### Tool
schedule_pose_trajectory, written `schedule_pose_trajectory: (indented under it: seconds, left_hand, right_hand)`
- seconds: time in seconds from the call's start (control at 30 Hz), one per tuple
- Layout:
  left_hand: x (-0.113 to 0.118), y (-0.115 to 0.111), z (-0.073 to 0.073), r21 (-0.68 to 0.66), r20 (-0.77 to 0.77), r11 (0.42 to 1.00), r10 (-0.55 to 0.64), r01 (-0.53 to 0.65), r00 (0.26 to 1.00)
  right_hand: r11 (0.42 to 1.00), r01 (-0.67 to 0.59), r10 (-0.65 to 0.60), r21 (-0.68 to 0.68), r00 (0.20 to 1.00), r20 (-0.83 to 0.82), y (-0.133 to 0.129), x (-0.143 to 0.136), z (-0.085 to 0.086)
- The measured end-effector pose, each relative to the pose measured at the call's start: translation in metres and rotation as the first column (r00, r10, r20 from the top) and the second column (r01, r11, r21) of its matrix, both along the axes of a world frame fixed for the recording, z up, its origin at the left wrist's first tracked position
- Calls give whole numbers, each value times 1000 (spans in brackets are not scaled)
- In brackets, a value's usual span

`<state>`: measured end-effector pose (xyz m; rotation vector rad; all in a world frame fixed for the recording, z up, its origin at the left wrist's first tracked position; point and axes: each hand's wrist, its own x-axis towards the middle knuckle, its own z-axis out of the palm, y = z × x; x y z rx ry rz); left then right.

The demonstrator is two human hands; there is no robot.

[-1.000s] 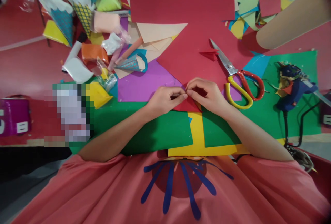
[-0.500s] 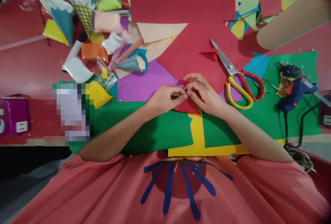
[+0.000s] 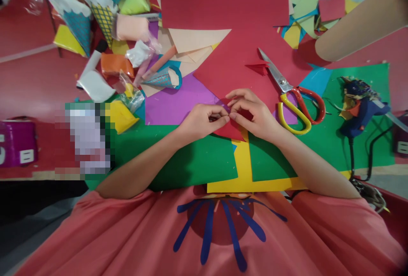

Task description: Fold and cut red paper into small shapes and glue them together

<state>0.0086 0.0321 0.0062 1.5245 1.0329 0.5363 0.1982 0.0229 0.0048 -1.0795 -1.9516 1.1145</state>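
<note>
My left hand [image 3: 204, 122] and my right hand [image 3: 253, 116] meet at the middle, their fingertips pinched close together. Whatever they hold between them is too small or hidden to make out. Beneath the fingers lies a piece of red paper [image 3: 234, 132], its lower edge showing over green and yellow sheets. Purple paper [image 3: 178, 108] extends under and left of the hands. Scissors [image 3: 283, 83] with one yellow and one red handle lie half open right of my right hand. By their blades sits a small folded red piece [image 3: 257, 67].
Paper cones [image 3: 76, 23], clay packets [image 3: 117, 65] and a small patterned cone [image 3: 162, 78] crowd the upper left. On the right are a blue glue gun [image 3: 361, 116] with its cord, a cardboard tube [image 3: 357, 27] and paper scraps [image 3: 309, 4]. Green sheets [image 3: 191, 157] cover the near edge.
Both hands stay at the same place with only slight shifts of the fingers. The thumb and index finger of my right hand show a slightly wider gap behind their tips.
</note>
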Motion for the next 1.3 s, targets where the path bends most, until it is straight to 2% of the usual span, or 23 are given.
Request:
schedule_pose_trajectory:
  seconds: [0.07,0.2,0.27,0.37,0.47,0.73,0.9,1.1,1.3]
  left_hand:
    - [-1,2,-1,-36,24,997,70,-70,997]
    - [0,3,-7,-160,134,955,272,-251,953]
    - [3,0,-10,-236,186,934,313,-267,932]
    - [8,-5,-12,-231,212,941,298,-249,931]
    - [11,-9,-12,-143,207,953,293,-267,934]
    - [3,0,-13,-98,253,890,455,-445,854]
    - [1,6,-14,-9,264,854,504,-521,822]
    - [0,7,-11,71,283,863,464,-501,839]
    - [-1,11,-11,71,314,890,409,-450,857]
  right_hand:
    - [998,62,-61,7,997,-37,0,0,1]
    - [952,306,-306,-20,945,-116,-1,-2,-1]
    - [913,406,-408,-37,903,-138,-3,-4,-3]
    - [879,474,-474,-38,865,-166,-8,-9,-4]
    - [886,461,-462,-49,869,-180,-12,-13,-4]
    - [939,339,-332,62,938,-102,-6,-8,-9]
    - [938,340,-331,66,936,-120,0,-2,-12]
    - [945,327,-325,-4,937,-128,2,0,-14]
    - [952,307,-306,-11,947,-100,2,1,-10]
